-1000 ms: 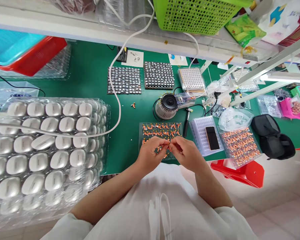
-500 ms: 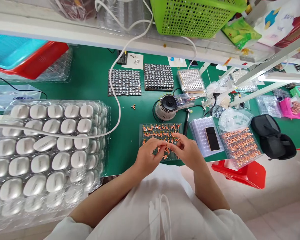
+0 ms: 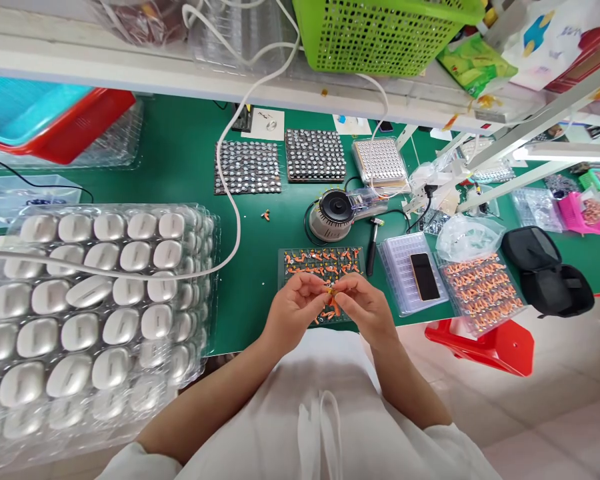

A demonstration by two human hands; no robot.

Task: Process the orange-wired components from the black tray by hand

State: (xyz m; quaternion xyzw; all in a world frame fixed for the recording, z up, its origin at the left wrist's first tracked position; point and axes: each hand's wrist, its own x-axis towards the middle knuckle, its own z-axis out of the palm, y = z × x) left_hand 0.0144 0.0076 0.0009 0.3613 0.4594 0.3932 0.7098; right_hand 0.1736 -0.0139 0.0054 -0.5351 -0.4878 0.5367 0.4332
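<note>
Fingers [image 3: 318,287] of left hand [image 3: 291,312] and right hand [image 3: 370,308] pinching one small part [image 3: 331,291] over one tray [image 3: 281,270]; nearby, one hammer [image 3: 373,244], one phone [image 3: 425,277].

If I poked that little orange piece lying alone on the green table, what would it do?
The orange piece would probably slide easily: it's tiny and seems loose. It may be bendy, since similar pieces in the tray look thin and curled. Its uneven shape would probably stop it rolling.

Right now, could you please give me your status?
Left hand and right hand pinching a small part. Tray of orange parts beneath. Hammer close by, apart from hands.
</note>
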